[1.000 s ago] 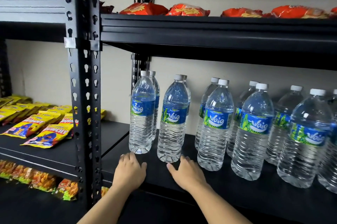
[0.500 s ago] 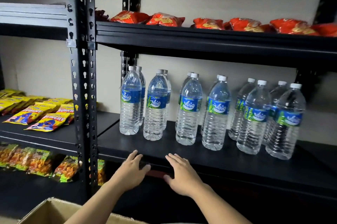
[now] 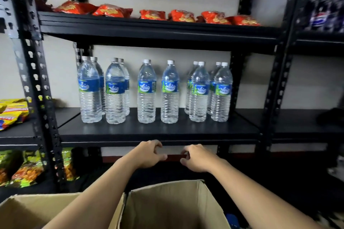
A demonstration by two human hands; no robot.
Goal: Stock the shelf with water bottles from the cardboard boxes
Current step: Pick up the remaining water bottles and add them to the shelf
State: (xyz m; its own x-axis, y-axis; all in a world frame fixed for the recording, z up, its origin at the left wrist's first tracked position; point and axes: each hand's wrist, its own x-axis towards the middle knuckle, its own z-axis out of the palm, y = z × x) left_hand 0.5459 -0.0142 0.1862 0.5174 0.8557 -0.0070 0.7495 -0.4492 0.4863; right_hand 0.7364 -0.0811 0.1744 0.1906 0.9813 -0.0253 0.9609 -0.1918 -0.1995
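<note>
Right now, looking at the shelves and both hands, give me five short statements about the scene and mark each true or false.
1. The water bottles stand upright on the middle shelf. True.
2. The left hand holds a bottle. False: it is empty, fingers curled.
3. Red snack bags lie on the shelf above the bottles. True.
4. The right hand rests on a bottle cap. False: it hangs below the shelf edge, touching no bottle.
5. A cardboard box stands open below the arms. True.

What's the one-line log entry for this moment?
left hand: empty, fingers curled | right hand: empty | water bottles: upright on middle shelf | cardboard boxes: open below
</note>
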